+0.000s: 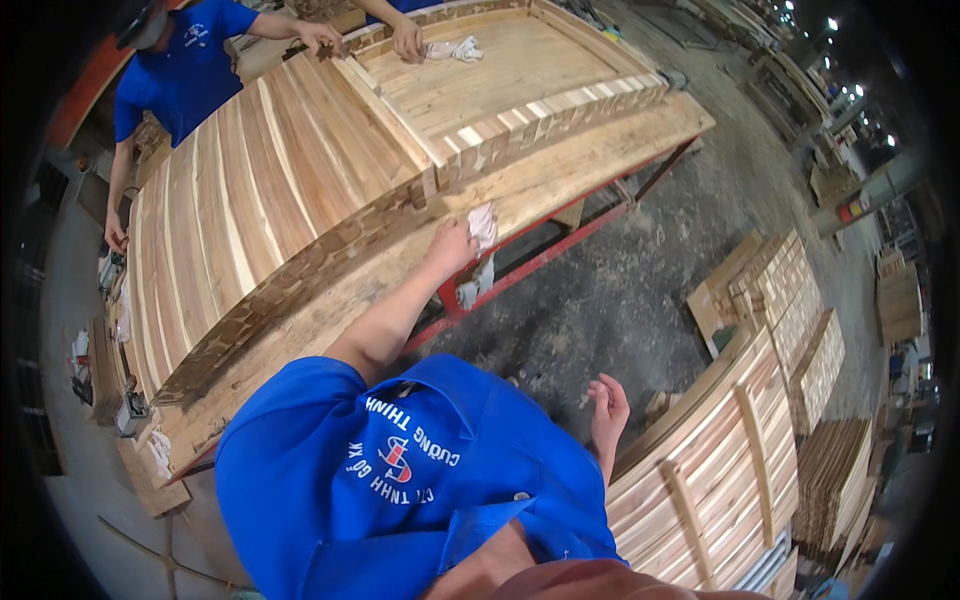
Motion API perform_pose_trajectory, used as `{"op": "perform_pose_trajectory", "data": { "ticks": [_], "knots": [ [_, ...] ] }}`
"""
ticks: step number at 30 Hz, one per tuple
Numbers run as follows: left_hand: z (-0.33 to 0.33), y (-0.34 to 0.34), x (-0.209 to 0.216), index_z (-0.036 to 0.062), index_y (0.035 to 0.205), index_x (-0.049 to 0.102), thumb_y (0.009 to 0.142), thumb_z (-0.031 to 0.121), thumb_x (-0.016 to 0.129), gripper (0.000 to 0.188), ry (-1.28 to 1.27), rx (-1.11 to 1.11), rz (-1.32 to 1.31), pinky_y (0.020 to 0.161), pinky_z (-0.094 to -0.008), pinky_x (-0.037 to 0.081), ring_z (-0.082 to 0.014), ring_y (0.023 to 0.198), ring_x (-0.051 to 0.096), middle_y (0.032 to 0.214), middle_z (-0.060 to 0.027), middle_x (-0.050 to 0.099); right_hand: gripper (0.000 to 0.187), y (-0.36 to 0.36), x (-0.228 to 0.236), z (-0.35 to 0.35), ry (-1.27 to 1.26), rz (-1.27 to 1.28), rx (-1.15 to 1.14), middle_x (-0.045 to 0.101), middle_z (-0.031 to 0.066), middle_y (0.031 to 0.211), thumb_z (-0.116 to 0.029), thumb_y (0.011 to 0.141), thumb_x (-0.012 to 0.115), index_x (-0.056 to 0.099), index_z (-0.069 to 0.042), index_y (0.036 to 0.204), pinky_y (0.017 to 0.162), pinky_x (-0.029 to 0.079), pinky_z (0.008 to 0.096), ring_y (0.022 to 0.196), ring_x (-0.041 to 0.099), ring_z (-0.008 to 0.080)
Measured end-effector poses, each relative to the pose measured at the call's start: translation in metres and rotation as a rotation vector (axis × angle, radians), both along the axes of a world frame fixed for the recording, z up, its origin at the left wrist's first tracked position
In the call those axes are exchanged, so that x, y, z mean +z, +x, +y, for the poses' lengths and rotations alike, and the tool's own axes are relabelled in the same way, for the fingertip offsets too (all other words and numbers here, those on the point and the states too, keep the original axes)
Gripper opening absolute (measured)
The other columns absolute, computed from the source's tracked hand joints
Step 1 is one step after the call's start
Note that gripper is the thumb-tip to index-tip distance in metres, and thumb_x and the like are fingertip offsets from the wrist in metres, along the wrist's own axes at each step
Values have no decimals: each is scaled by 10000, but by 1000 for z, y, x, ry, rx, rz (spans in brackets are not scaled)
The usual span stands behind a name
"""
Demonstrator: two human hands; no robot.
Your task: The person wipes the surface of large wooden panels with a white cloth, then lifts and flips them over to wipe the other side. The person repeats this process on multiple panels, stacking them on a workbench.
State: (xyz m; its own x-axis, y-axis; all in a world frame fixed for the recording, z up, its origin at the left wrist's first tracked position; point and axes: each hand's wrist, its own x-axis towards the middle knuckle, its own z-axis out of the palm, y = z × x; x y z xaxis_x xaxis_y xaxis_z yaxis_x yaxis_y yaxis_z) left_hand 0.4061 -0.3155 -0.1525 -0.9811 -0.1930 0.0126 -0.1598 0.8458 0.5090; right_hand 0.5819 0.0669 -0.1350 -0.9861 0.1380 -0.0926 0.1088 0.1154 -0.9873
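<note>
My left hand [453,247] is closed on a pale, crumpled rag [482,226] at the near edge of the wooden workbench top [560,172]. My left arm reaches forward beside a large curved wooden panel [240,190] made of light and dark strips. A framed wooden section [500,75] with a recessed board adjoins that panel at the far right. My right hand [607,408] hangs at my right side, its fingers loosely bent and apart, holding nothing.
Across the bench a co-worker in a blue shirt [195,60] touches the panel. Another person's hand [407,40] is beside a white cloth [455,49] on the framed section. The bench has a red metal frame [540,250]. Slatted wood panels [700,460] stand behind my right side.
</note>
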Motion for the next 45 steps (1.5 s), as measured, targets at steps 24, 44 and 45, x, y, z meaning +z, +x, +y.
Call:
{"op": "perform_pose_trajectory", "data": {
  "ticks": [24, 44, 45],
  "knots": [
    [-22, 16, 122, 27, 1014, 622, 801, 81, 670, 225, 165, 173, 663, 829, -393, 477, -321, 1002, 583, 977, -125, 607, 451, -368, 116, -311, -1080, -735, 869, 557, 165, 1223, -119, 951, 525, 352, -11, 1353, 693, 547, 332, 985, 599, 248],
    [-24, 58, -14, 124, 842, 628, 716, 131, 682, 137, -220, 869, 260, 649, -404, 414, -276, 744, 541, 783, -65, 561, 404, -659, 87, -695, -775, -310, 1017, 583, 97, 904, -14, 813, 606, 505, -59, 1202, 399, 403, 255, 687, 587, 154],
    [-24, 58, -15, 125, 842, 626, 713, 132, 681, 140, -223, 877, 246, 651, -403, 412, -275, 746, 540, 784, -63, 556, 406, -670, 90, -713, -706, -262, 987, 586, 84, 882, -46, 809, 641, 517, -77, 1194, 391, 392, 255, 664, 579, 145]
  ]
}}
